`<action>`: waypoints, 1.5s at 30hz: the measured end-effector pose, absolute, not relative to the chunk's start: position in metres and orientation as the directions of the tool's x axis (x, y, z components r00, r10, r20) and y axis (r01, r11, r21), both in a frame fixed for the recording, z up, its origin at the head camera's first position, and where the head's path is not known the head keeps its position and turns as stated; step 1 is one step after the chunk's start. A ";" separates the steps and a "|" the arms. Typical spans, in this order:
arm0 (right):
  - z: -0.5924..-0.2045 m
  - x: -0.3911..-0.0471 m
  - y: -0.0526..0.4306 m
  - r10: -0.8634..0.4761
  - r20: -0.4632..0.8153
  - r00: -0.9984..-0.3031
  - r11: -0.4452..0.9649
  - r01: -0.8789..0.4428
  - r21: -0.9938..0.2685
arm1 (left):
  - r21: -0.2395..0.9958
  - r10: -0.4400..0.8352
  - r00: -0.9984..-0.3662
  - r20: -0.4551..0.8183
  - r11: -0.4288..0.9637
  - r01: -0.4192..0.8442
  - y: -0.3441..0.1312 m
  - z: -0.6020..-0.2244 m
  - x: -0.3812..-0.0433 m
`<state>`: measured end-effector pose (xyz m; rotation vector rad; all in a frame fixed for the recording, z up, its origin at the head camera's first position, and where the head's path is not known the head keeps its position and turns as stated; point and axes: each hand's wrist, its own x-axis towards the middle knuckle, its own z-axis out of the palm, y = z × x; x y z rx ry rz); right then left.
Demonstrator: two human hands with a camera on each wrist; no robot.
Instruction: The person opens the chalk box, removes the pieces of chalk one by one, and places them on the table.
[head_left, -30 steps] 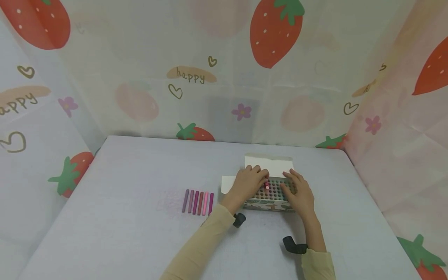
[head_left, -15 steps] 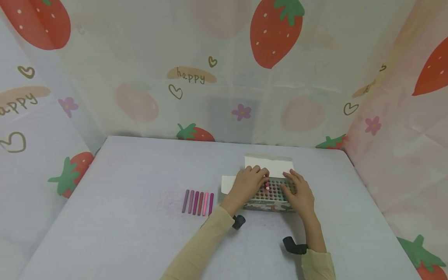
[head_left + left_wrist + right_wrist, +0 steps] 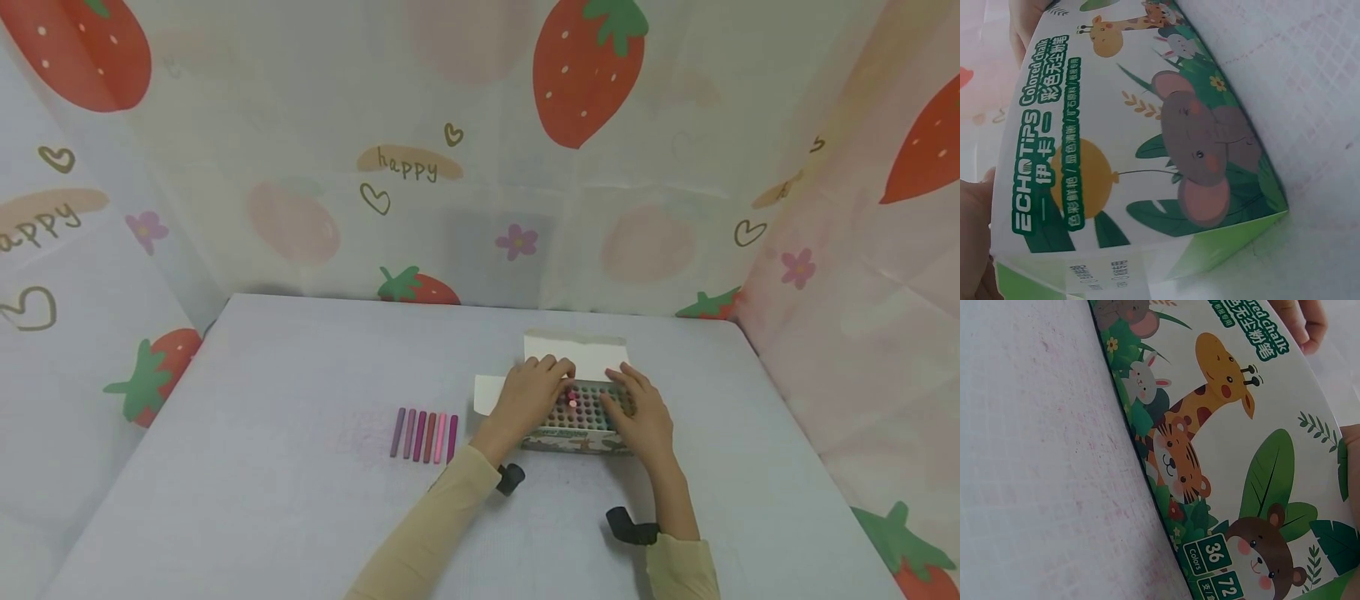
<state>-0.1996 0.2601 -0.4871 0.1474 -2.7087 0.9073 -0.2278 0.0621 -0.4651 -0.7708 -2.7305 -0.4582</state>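
An open chalk box (image 3: 573, 440) sits right of centre in the lower half of the head frame, its white lid (image 3: 577, 357) raised behind rows of coloured chalk ends (image 3: 588, 410). The left hand (image 3: 527, 398) lies over the box's left part, fingers bent beside a pink chalk (image 3: 572, 402); whether they pinch it I cannot tell. The right hand (image 3: 647, 415) rests at the right end, fingers spread, gripping nothing. Six chalk sticks (image 3: 419, 437) lie in a row left of the box on the white desk (image 3: 300, 500); a strawberry-print cloth (image 3: 322, 92) fills the upper frame.
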 end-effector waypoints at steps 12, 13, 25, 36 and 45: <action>-0.488 -0.199 0.260 -0.017 0.303 -0.953 0.794 -0.197 -0.576 | 0.232 0.436 -0.798 0.417 0.797 0.557 0.060 -0.465 -0.225; -0.488 -0.199 0.261 -0.018 0.303 -0.953 0.795 -0.197 -0.574 | 0.234 0.433 -0.798 0.420 0.797 0.556 0.060 -0.465 -0.225; -0.486 -0.199 0.261 -0.021 0.284 -0.959 0.798 -0.187 -0.573 | 0.371 0.357 -0.836 0.416 0.773 0.515 0.056 -0.459 -0.225; -0.488 -0.198 0.261 -0.020 0.297 -0.955 0.797 -0.194 -0.572 | 0.462 0.283 -0.834 0.474 0.727 0.509 0.044 -0.460 -0.219; -0.487 -0.198 0.261 -0.022 0.302 -0.953 0.801 -0.197 -0.565 | 0.535 0.203 -0.800 0.565 0.648 0.542 0.027 -0.460 -0.213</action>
